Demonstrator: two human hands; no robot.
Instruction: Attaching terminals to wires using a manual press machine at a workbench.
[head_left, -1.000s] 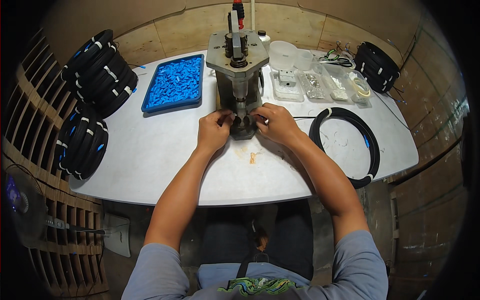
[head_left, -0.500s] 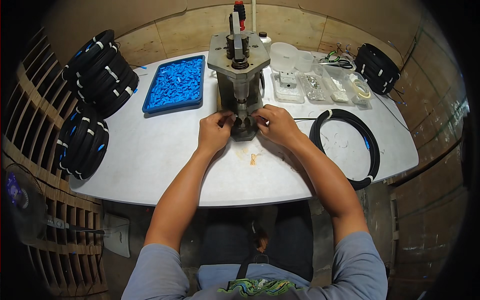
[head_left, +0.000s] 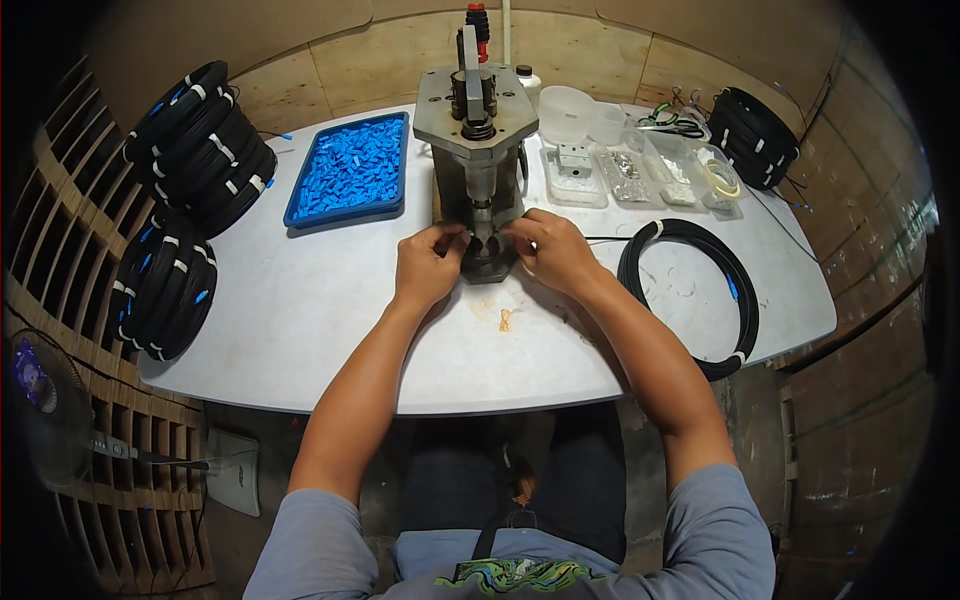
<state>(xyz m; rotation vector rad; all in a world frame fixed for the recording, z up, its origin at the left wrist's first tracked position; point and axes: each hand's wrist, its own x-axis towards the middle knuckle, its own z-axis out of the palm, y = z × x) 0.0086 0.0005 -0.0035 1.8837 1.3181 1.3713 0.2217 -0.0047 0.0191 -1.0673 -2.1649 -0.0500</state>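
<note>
A metal bench press [head_left: 478,135] stands upright at the middle of the table, its ram pointing down at the base. My left hand [head_left: 430,267] is closed in a pinch at the left of the ram's tip; what its fingertips hold is too small to make out. On the other side, my right hand [head_left: 555,252] pinches close to the same spot. A black cable [head_left: 607,239] runs from the coil [head_left: 752,300] on the right into my right hand, where the hand hides its end.
A blue tray [head_left: 293,221] of small blue connectors lies left of the press. Stacked black cable coils [head_left: 205,150] stand at the far left, more coils [head_left: 752,138] at the back right. Clear boxes [head_left: 590,197] of small parts sit right of the press, beside scissors [head_left: 675,124].
</note>
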